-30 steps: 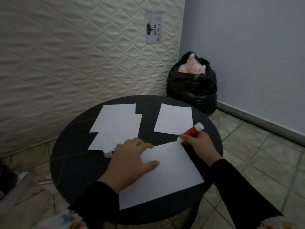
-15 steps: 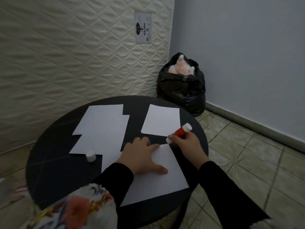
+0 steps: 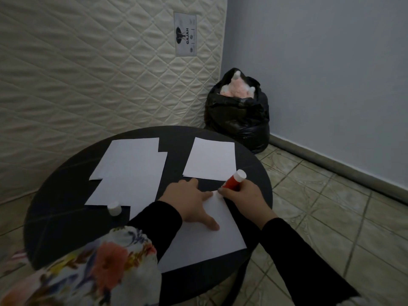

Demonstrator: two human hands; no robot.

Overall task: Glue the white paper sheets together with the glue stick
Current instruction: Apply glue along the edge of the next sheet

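On the round black table point(image 3: 66, 219) lie several white sheets. The near sheet point(image 3: 212, 241) is pressed flat under my left hand point(image 3: 189, 202), fingers spread. My right hand point(image 3: 242, 199) grips the red glue stick point(image 3: 233, 180), its tip down at that sheet's far right corner. Two overlapping sheets point(image 3: 132, 171) lie at the far left and a single sheet point(image 3: 209, 161) at the far right. The white glue cap point(image 3: 114, 208) stands at the near edge of the overlapping sheets.
A quilted mattress point(image 3: 88, 74) leans against the wall behind the table. A black rubbish bag point(image 3: 238, 120) with pink stuffing stands in the corner. Tiled floor point(image 3: 331, 206) runs to the right, along a blue wall.
The view has shifted, so the table sits further left in frame. My hands stay at the near sheet's far right corner, the glue tip still on it.
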